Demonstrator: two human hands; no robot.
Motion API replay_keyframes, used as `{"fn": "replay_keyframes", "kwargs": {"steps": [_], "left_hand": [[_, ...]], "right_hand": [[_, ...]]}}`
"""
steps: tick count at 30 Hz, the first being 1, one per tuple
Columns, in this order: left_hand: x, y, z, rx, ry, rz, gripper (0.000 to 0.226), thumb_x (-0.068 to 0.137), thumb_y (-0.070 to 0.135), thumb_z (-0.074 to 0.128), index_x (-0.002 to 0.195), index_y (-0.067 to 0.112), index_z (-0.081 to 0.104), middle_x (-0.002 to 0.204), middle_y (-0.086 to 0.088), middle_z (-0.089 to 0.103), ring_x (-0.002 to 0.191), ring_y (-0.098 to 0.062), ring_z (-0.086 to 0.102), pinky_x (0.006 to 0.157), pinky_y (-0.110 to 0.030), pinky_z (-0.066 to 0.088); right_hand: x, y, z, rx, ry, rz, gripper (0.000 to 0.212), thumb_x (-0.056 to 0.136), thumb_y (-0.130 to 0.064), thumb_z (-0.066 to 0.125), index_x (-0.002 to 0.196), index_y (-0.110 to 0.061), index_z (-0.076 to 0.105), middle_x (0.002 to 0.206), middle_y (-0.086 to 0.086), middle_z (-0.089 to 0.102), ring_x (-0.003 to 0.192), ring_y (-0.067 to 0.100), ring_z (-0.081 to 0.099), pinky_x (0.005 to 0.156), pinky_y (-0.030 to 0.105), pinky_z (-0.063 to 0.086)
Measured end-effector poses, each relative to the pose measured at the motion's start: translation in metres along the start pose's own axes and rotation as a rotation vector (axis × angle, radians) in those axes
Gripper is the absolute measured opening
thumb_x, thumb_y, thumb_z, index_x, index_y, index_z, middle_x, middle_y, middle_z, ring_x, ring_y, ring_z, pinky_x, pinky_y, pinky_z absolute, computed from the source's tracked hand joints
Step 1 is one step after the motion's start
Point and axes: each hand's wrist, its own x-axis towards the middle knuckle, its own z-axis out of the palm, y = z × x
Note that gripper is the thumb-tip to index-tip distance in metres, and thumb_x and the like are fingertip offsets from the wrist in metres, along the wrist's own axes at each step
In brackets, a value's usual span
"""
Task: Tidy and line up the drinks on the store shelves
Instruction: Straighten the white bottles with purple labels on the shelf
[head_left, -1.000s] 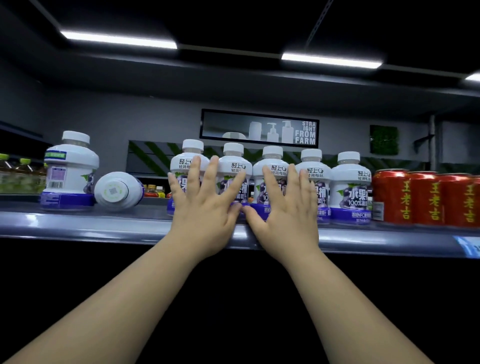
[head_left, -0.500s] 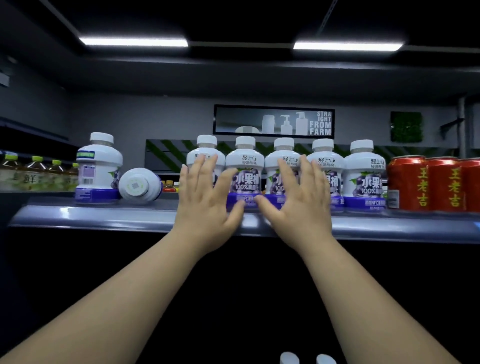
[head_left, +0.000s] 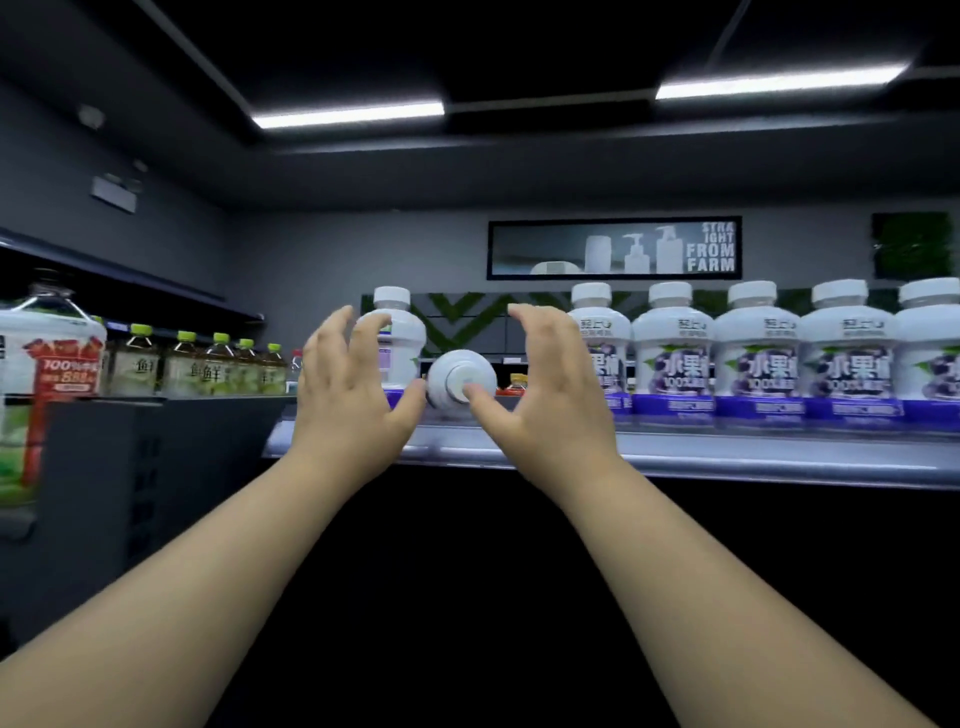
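A white juice bottle (head_left: 460, 375) lies on its side on the grey shelf (head_left: 779, 453), its round bottom facing me. My left hand (head_left: 349, 391) and my right hand (head_left: 551, 395) are raised on either side of it, fingers loosely curved and spread; both thumbs reach close to it, and contact cannot be told. Behind my left hand stands one upright white bottle (head_left: 399, 338) with a purple base. To the right, several matching bottles (head_left: 756, 358) stand in a row along the shelf front.
Further left, a lower shelf holds several green-capped tea bottles (head_left: 197, 366) and a large bottle (head_left: 49, 374) with a red label at the frame's left edge. A "Straight from farm" sign (head_left: 615, 248) hangs on the back wall. Below the shelf it is dark.
My view and both hands have shifted left, away from the row of upright bottles they were pressing. The hands now flank the toppled bottle with curved fingers.
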Motion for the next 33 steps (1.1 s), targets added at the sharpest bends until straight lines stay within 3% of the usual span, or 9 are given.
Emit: {"fn": "replay_keyframes", "kwargs": {"steps": [5, 9, 14, 19, 23, 25, 28, 31, 33], "left_hand": [[0.023, -0.025, 0.006, -0.075, -0.042, -0.056, 0.081, 0.081, 0.04, 0.073, 0.146, 0.017, 0.032, 0.148, -0.012, 0.03, 0.134, -0.034, 0.034, 0.109, -0.047, 0.031], [0.037, -0.034, 0.013, -0.178, -0.166, -0.16, 0.094, 0.079, 0.052, 0.072, 0.15, 0.022, 0.017, 0.147, -0.009, 0.036, 0.129, -0.031, 0.044, 0.102, -0.044, 0.037], [0.043, -0.046, 0.02, -0.063, -0.271, -0.209, 0.095, 0.08, 0.068, 0.061, 0.147, 0.018, 0.016, 0.134, -0.016, 0.055, 0.117, -0.037, 0.056, 0.089, -0.044, 0.043], [0.055, -0.061, 0.016, 0.126, -0.363, -0.106, 0.09, 0.082, 0.078, 0.046, 0.139, 0.014, 0.02, 0.121, -0.013, 0.061, 0.103, -0.034, 0.061, 0.074, -0.04, 0.039], [0.052, -0.068, 0.019, 0.124, -0.35, -0.12, 0.084, 0.086, 0.075, 0.042, 0.142, 0.018, 0.018, 0.119, -0.013, 0.063, 0.101, -0.034, 0.062, 0.074, -0.041, 0.039], [0.052, -0.069, 0.019, 0.102, -0.348, -0.122, 0.085, 0.086, 0.076, 0.041, 0.144, 0.019, 0.017, 0.12, -0.012, 0.064, 0.102, -0.034, 0.063, 0.076, -0.042, 0.042], [0.052, -0.071, 0.019, 0.089, -0.356, -0.122, 0.085, 0.086, 0.077, 0.039, 0.145, 0.02, 0.016, 0.122, -0.011, 0.064, 0.103, -0.034, 0.063, 0.077, -0.042, 0.042], [0.051, -0.072, 0.02, 0.096, -0.358, -0.111, 0.085, 0.086, 0.077, 0.038, 0.146, 0.02, 0.015, 0.122, -0.01, 0.064, 0.104, -0.034, 0.063, 0.075, -0.041, 0.039], [0.051, -0.072, 0.021, 0.086, -0.355, -0.11, 0.085, 0.086, 0.077, 0.038, 0.145, 0.02, 0.017, 0.122, -0.009, 0.064, 0.105, -0.033, 0.063, 0.075, -0.041, 0.04]], "right_hand": [[0.022, -0.02, 0.043, -0.129, -0.136, 0.344, 0.08, 0.072, -0.061, 0.074, 0.133, -0.022, 0.042, 0.125, 0.004, 0.047, 0.111, 0.03, 0.054, 0.093, 0.045, 0.046], [0.022, -0.017, 0.059, -0.348, -0.221, 0.43, 0.076, 0.069, -0.079, 0.064, 0.114, -0.022, 0.042, 0.115, 0.001, 0.061, 0.105, 0.029, 0.062, 0.085, 0.041, 0.047], [0.024, -0.019, 0.06, -0.453, -0.234, 0.46, 0.055, 0.081, -0.067, 0.058, 0.107, -0.02, 0.045, 0.107, 0.006, 0.069, 0.099, 0.029, 0.063, 0.08, 0.039, 0.043], [0.033, -0.02, 0.051, -0.144, -0.038, 0.503, 0.038, 0.083, -0.049, 0.067, 0.115, -0.029, 0.061, 0.113, -0.003, 0.067, 0.104, 0.025, 0.06, 0.085, 0.038, 0.05], [0.065, -0.021, 0.049, 0.201, 0.149, 0.431, 0.024, 0.087, -0.037, 0.07, 0.109, -0.034, 0.06, 0.102, -0.011, 0.065, 0.096, 0.015, 0.061, 0.084, 0.032, 0.05], [0.08, -0.025, 0.055, 0.322, 0.111, 0.481, 0.035, 0.088, -0.04, 0.068, 0.12, -0.032, 0.055, 0.11, -0.008, 0.064, 0.098, 0.013, 0.06, 0.082, 0.032, 0.051], [0.08, -0.027, 0.066, 0.377, -0.147, 0.66, 0.087, 0.079, -0.047, 0.076, 0.149, -0.029, 0.029, 0.127, -0.001, 0.054, 0.095, 0.018, 0.061, 0.067, 0.03, 0.049], [0.069, -0.025, 0.066, 0.132, -0.326, 0.707, 0.104, 0.075, -0.041, 0.08, 0.151, -0.023, 0.011, 0.124, 0.007, 0.054, 0.092, 0.025, 0.06, 0.078, 0.037, 0.053], [0.063, -0.025, 0.066, -0.137, -0.353, 0.649, 0.107, 0.072, -0.057, 0.08, 0.146, -0.018, 0.013, 0.124, 0.006, 0.054, 0.106, 0.029, 0.058, 0.087, 0.043, 0.05]]}}
